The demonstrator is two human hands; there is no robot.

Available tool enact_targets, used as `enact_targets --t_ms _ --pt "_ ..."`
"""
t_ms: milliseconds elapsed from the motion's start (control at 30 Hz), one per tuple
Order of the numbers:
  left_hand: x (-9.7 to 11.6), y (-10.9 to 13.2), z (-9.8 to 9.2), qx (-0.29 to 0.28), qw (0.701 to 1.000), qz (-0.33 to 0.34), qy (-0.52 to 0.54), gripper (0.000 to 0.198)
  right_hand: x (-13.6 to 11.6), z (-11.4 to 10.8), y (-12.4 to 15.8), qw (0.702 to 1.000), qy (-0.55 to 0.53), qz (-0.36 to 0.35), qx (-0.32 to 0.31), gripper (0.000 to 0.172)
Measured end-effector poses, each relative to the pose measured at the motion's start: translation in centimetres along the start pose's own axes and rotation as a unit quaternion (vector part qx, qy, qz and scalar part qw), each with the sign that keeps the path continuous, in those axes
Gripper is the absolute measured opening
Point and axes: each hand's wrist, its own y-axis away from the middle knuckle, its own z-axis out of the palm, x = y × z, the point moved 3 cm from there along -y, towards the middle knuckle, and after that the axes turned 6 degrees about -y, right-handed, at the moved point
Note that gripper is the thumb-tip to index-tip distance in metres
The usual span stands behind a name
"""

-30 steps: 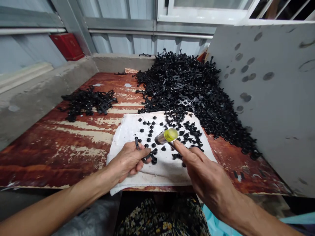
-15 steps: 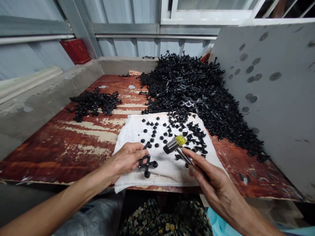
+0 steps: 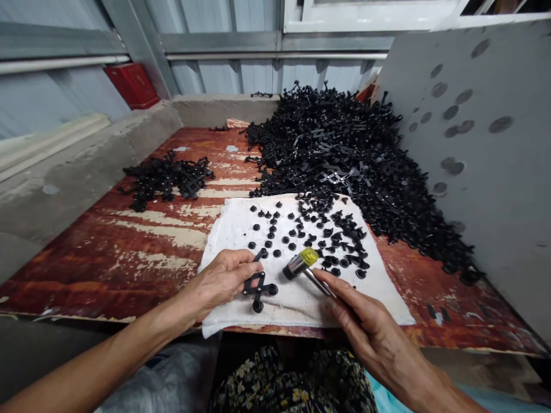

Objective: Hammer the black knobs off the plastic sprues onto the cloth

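Observation:
My left hand [image 3: 228,281] is closed on a black folding linkage [image 3: 257,290], made of crossed flat bars with round knobs at its ends. The linkage is over the near part of a white cloth [image 3: 293,307]. In my right hand [image 3: 370,321] is a small mallet [image 3: 297,265] with a metal head, one dark face, one yellow face and a metal handle. Its head hovers to the right of the linkage, apart from it. Behind both hands, several small black round caps [image 3: 277,253] lie scattered on the cloth, denser toward the right.
A large heap of black linkages [image 3: 327,149] fills the back right of the worn red-brown table [image 3: 142,252]. A smaller pile [image 3: 167,179] lies at the left. A grey spotted panel [image 3: 495,160] borders the right side; a red box [image 3: 132,86] sits at the back left.
The mallet head has moved slightly left and down in the view. My left hand still holds the linkage in nearly the same place. The camera view has shifted a little.

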Motion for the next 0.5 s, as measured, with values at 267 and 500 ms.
enact_targets --t_ms 267,500 --pt "-0.02 -0.15 0.06 -0.003 1.000 0.006 -0.002 0.028 0.27 0.10 0.07 1.000 0.000 0.002 -0.001 0.043" --pt "-0.14 -0.15 -0.05 -0.010 1.000 0.011 0.001 0.029 0.18 0.14 0.12 1.000 0.003 0.015 -0.012 0.042"
